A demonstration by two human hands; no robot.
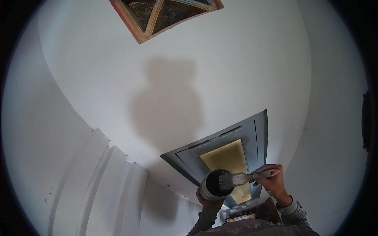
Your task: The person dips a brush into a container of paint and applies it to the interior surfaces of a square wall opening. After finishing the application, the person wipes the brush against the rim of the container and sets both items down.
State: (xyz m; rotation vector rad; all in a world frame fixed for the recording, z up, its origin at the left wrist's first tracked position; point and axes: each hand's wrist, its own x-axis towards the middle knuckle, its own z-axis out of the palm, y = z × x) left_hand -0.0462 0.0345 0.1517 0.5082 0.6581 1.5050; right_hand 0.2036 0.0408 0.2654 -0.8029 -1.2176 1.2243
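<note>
My left hand (208, 203) is wrapped round a paint can (203, 188), its open top facing the camera and dark inside. A paintbrush (240, 179) is gripped by its handle in my right hand (271, 181). Grey paint coats the bristles, which lie over the can's mouth at its right rim. Behind both hands is a grey-painted panel door (249, 135) in a grey frame, with two hinges along its upper edge and a yellowish centre panel (224, 156). The can and brush overlap the centre panel in this view.
White walls (244, 70) surround the door. A wooden-framed window (151, 17) is at the top. White stepped ledges (106, 177) stand at the lower left. Below the door, behind my arms, is a dark wooden item (272, 209). A shadow falls on the wall.
</note>
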